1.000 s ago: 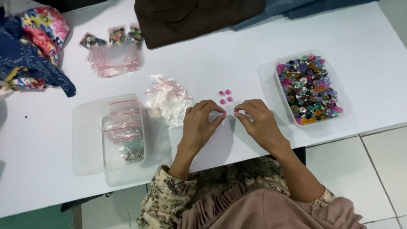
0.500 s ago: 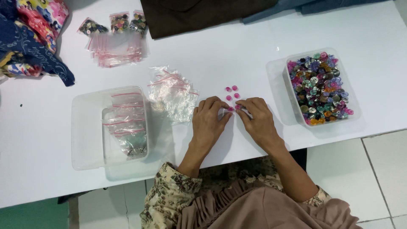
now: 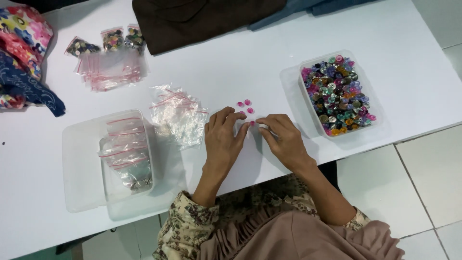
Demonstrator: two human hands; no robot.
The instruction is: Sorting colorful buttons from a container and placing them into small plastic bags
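Note:
My left hand [image 3: 222, 138] and my right hand [image 3: 285, 139] meet fingertip to fingertip on the white table [image 3: 240, 62]. Between them they pinch what looks like a small clear zip bag [image 3: 252, 130], with a pink button showing at its top edge. Three loose pink buttons [image 3: 244, 106] lie just beyond my fingers. A clear tub of mixed coloured buttons [image 3: 337, 94] stands to the right of my right hand. A loose pile of empty clear zip bags [image 3: 178, 115] lies to the left of my left hand.
A clear tub [image 3: 126, 154] holding zip bags sits on a lid at the front left. Flat bags [image 3: 110, 70] and three button-filled bags [image 3: 106, 41] lie at the back left. Floral fabric [image 3: 24, 33] and brown cloth [image 3: 202, 19] line the far edge.
Both hands have stayed together at the small bag, edging slightly toward the loose pink buttons. The view has drifted a little.

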